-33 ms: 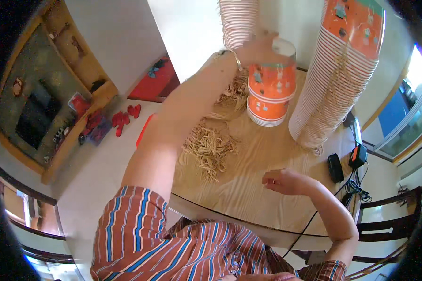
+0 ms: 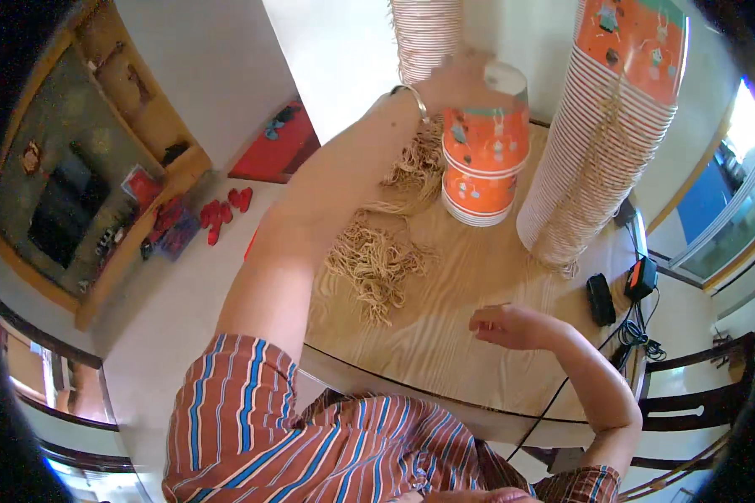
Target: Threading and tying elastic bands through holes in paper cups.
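A short stack of orange printed paper buckets [image 2: 483, 189] stands upside down on the wooden table [image 2: 457, 285], white rims facing down. My left hand [image 2: 466, 77] reaches across to the top of this stack, against the upper bucket. Motion smears its fingers, so their grip cannot be made out. Near the table's front my right hand [image 2: 512, 325] hovers or rests with fingers loosely extended, holding nothing visible. Loose beige cord lies in a near pile [image 2: 377, 264] and a farther pile [image 2: 419, 168], left of the short stack.
A tall bucket stack [image 2: 600, 159], draped with cords, rises at the right; another stack [image 2: 428, 38] stands behind my left hand. A black adapter [image 2: 642, 279], a dark case [image 2: 599, 300] and coiled cable [image 2: 633, 335] lie at the right edge. A dark chair [image 2: 705, 398] stands beyond.
My left hand shifts slightly left on top of the short stack. My right hand stays where it was.
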{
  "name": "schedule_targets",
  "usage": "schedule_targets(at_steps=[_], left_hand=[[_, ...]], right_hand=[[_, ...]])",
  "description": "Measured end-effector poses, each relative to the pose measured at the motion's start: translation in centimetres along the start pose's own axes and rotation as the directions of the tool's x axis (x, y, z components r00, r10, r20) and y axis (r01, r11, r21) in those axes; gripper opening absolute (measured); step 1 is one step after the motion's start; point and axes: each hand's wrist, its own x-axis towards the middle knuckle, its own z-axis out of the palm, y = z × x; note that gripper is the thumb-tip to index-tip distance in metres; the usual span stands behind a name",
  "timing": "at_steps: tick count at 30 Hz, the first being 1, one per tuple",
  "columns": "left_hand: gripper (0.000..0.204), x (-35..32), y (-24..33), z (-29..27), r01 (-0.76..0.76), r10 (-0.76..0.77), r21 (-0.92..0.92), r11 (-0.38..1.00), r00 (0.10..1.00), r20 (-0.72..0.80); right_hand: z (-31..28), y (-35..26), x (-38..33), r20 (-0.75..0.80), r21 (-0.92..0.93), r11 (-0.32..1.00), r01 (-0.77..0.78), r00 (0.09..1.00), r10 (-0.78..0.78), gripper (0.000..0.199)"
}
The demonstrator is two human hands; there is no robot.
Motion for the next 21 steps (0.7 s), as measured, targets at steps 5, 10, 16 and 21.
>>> schedule_targets(at_steps=[5, 10, 16, 21], left_hand=[[0.117, -0.4, -0.7, -4.2, -0.037, 0.033, -0.052, 0.998, 0.997, -0.075], [0.117, -1.3, -0.8, -3.8, -0.079, 0.061, -0.127, 0.989, 0.989, -0.138], [0.115, -0.5, -1.6, -5.0, -0.035, 0.008, -0.140, 0.989, 0.982, -0.189], [0.077, -3.8, 1.3, -10.2, -0.190, 0.149, -0.061, 0.980, 0.901, -0.407]], right_hand=[[0.9, 0.2, 0.1, -0.004, 0.061, 0.998, 0.029, 1.000, -0.029, 0.017], [-2.3, 1.7, 2.6, -0.317, 0.572, 0.794, -0.204, 0.838, 0.443, 0.021], [-3.1, -0.1, 6.5, -0.496, 0.706, 0.708, -0.023, 0.698, 0.518, 0.015], [-2.4, -3.0, 5.5, -0.374, 0.627, 0.778, -0.051, 0.856, 0.358, 0.024]])
